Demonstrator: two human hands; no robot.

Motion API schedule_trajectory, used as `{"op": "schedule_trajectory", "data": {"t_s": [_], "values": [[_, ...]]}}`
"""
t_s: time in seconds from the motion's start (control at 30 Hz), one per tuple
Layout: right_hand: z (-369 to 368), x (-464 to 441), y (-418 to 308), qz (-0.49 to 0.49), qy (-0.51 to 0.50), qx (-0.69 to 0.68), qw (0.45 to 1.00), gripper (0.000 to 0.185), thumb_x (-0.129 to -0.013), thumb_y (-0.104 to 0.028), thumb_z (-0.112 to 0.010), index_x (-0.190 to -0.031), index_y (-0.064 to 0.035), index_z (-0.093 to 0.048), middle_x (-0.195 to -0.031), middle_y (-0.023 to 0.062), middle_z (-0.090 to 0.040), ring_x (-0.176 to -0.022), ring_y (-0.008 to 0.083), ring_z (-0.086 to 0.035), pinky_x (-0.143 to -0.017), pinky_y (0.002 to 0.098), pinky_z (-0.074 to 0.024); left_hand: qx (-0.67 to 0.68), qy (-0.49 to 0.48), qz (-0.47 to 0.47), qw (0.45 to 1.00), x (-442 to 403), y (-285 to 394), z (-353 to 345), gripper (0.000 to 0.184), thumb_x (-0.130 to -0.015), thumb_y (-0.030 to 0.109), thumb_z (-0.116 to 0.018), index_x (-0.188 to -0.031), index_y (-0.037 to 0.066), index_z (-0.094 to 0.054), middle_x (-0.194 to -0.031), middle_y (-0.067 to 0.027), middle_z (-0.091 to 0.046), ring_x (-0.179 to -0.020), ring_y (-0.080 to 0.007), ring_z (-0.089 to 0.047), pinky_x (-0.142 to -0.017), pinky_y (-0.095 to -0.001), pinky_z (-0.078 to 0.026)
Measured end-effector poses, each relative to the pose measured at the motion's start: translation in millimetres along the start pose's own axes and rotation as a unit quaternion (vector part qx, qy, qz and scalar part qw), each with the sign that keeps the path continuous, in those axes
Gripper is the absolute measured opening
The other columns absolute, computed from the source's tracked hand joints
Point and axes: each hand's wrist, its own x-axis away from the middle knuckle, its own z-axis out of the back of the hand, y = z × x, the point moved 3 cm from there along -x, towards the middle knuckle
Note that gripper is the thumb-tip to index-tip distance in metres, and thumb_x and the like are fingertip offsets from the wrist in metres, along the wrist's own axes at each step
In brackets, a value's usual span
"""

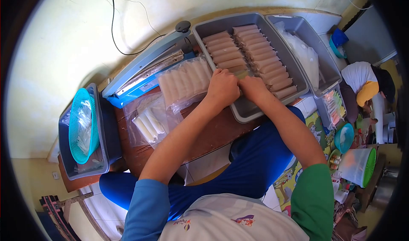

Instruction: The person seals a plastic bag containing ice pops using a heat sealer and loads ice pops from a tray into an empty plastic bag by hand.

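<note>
My left hand [223, 88] and my right hand [253, 87] are close together over the near end of a large grey tray [237, 112], fingers closed. A yellowish-green, translucent bit of a filled plastic tube [243, 74] shows between them; most of it is hidden by my fingers. Two rows of pinkish-brown filled tubes [262, 55], like ice pops, lie in the tray beyond my hands. Left of my left hand, a clear bag of similar tubes [184, 80] rests on the brown table [200, 134]. Nearer me lies another clear bag with a few whitish tubes [149, 124].
Behind the bags stands a blue sealing machine [149, 66] with a long arm. A dark tub [113, 134] with a turquoise basket [72, 126] is at left. Another grey tray [330, 77] holds clear plastic. Another person [360, 77] bends at right, near a lidded bucket [355, 166].
</note>
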Motion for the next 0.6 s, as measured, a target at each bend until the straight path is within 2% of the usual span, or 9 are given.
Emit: {"op": "schedule_trajectory", "data": {"t_s": [0.17, 0.27, 0.33, 0.37, 0.43, 0.47, 0.53, 0.57, 0.6], "values": [[-0.4, 0.6, -0.1, -0.002, 0.002, 0.013, 1.000, 0.016, -0.084, -0.013, -0.057, -0.086, -0.0111, -0.072, -0.085, 0.0148, -0.071, -0.082, 0.0312, -0.071, -0.070, 0.0413, -0.0568, 0.017, 0.022, -0.009, 1.000, 2.8, 0.0, -1.2, 0.014, -0.074, 0.011, -0.058, -0.071, 0.009, -0.071, -0.078, -0.0077, -0.069, -0.088, -0.0255, -0.060, -0.089, -0.0396, -0.041], [-1.6, -2.1, 9.0, -0.030, 0.028, -0.015, 0.999, 0.018, -0.085, -0.013, -0.055, -0.088, -0.0124, -0.073, -0.085, 0.0146, -0.071, -0.082, 0.0318, -0.070, -0.071, 0.0429, -0.0564, 0.067, 0.058, -0.016, 0.996, 5.5, 0.4, 1.7, 0.013, -0.076, 0.008, -0.058, -0.077, 0.008, -0.071, -0.081, -0.0084, -0.068, -0.089, -0.0266, -0.060, -0.089, -0.0400, -0.041], [3.7, -2.6, 16.6, -0.073, 0.017, -0.012, 0.997, 0.019, -0.082, -0.012, -0.060, -0.095, -0.0120, -0.073, -0.087, 0.0166, -0.070, -0.086, 0.0328, -0.069, -0.074, 0.0436, -0.0552, 0.147, 0.144, -0.023, 0.978, 8.6, 0.0, 5.4, 0.012, -0.076, 0.004, -0.060, -0.086, 0.006, -0.067, -0.085, -0.0093, -0.068, -0.091, -0.0278, -0.060, -0.091, -0.0429, -0.041], [8.8, -0.4, 19.5, -0.072, 0.018, -0.012, 0.997, 0.019, -0.082, -0.012, -0.060, -0.095, -0.0120, -0.073, -0.087, 0.0166, -0.070, -0.086, 0.0328, -0.069, -0.074, 0.0436, -0.0552, 0.147, 0.144, -0.023, 0.978, 10.5, -0.8, 4.9, 0.012, -0.076, 0.004, -0.060, -0.086, 0.006, -0.067, -0.085, -0.0093, -0.068, -0.091, -0.0278, -0.060, -0.091, -0.0429, -0.041], [23.1, 6.0, 28.7, -0.073, 0.030, -0.116, 0.990, 0.023, -0.077, -0.009, -0.066, -0.100, -0.0068, -0.071, -0.088, 0.0192, -0.069, -0.086, 0.0352, -0.068, -0.074, 0.0438, -0.0533, 0.208, 0.179, -0.010, 0.961, 13.5, -3.3, 6.1, 0.018, -0.076, 0.000, -0.062, -0.093, 0.005, -0.062, -0.089, -0.0099, -0.066, -0.091, -0.0290, -0.060, -0.096, -0.0453, -0.039], [28.2, 8.7, 32.4, -0.073, 0.030, -0.116, 0.990, 0.023, -0.077, -0.009, -0.066, -0.100, -0.0068, -0.071, -0.088, 0.0192, -0.069, -0.086, 0.0352, -0.068, -0.074, 0.0438, -0.0533, 0.208, 0.179, -0.011, 0.962, 15.5, -3.0, 5.6, 0.018, -0.076, 0.000, -0.062, -0.093, 0.005, -0.062, -0.089, -0.0099, -0.066, -0.091, -0.0290, -0.060, -0.096, -0.0453, -0.039], [35.6, 10.9, 39.0, -0.061, 0.046, -0.264, 0.961, 0.028, -0.074, -0.008, -0.071, -0.101, -0.0013, -0.068, -0.081, 0.0171, -0.067, -0.077, 0.0303, -0.067, -0.069, 0.0402, -0.0515, 0.245, 0.184, 0.023, 0.952, 19.8, -4.8, 7.4, 0.019, -0.078, 0.000, -0.063, -0.095, 0.004, -0.058, -0.091, -0.0098, -0.066, -0.094, -0.0284, -0.061, -0.101, -0.0443, -0.037], [35.1, 12.2, 42.7, -0.059, 0.046, -0.264, 0.962, 0.028, -0.074, -0.008, -0.071, -0.101, -0.0013, -0.068, -0.081, 0.0171, -0.067, -0.077, 0.0303, -0.067, -0.069, 0.0402, -0.0515, 0.244, 0.185, 0.024, 0.952, 22.7, -4.0, 9.6, 0.019, -0.078, 0.000, -0.063, -0.095, 0.004, -0.058, -0.091, -0.0098, -0.066, -0.094, -0.0284, -0.061, -0.101, -0.0443, -0.037], [35.9, 14.3, 46.0, -0.037, 0.078, -0.328, 0.941, 0.025, -0.077, -0.008, -0.070, -0.100, -0.0002, -0.067, -0.078, 0.0124, -0.066, -0.071, 0.0246, -0.063, -0.064, 0.0364, -0.0494, 0.279, 0.172, 0.045, 0.944, 25.7, -3.9, 10.2, 0.020, -0.079, 0.002, -0.064, -0.098, 0.003, -0.058, -0.094, -0.0097, -0.066, -0.096, -0.0268, -0.062, -0.101, -0.0417, -0.038]]}}
